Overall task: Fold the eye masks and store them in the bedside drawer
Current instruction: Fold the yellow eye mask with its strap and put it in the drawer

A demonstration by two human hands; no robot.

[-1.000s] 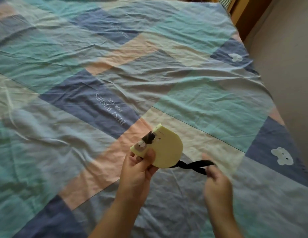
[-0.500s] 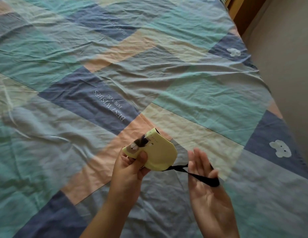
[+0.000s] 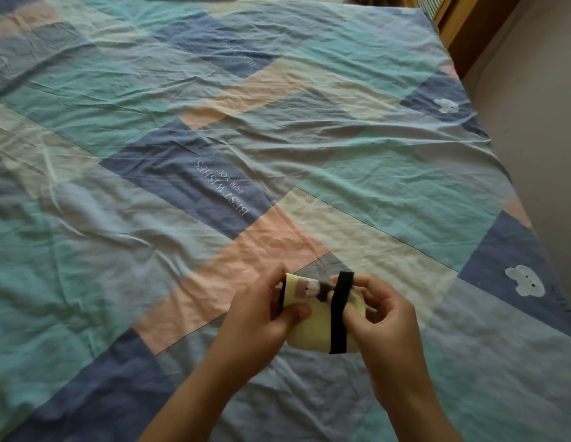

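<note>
A pale yellow eye mask, folded in half, is held just above the bed in the lower middle of the view. It carries a small cartoon patch at its top edge. Its black elastic strap runs upright across the mask's front, wrapped around it. My left hand pinches the mask's left side with thumb on the front. My right hand grips the right side, fingers at the strap. No drawer is in view.
The bed is covered by a wrinkled patchwork sheet in teal, blue, peach and cream. Its right edge drops to a beige floor. A wooden piece of furniture stands at the top right corner.
The strap hung loose off the mask to the right, stretched by my right hand. Now it lies wrapped over the mask's front, and both hands have closed together on the mask.
</note>
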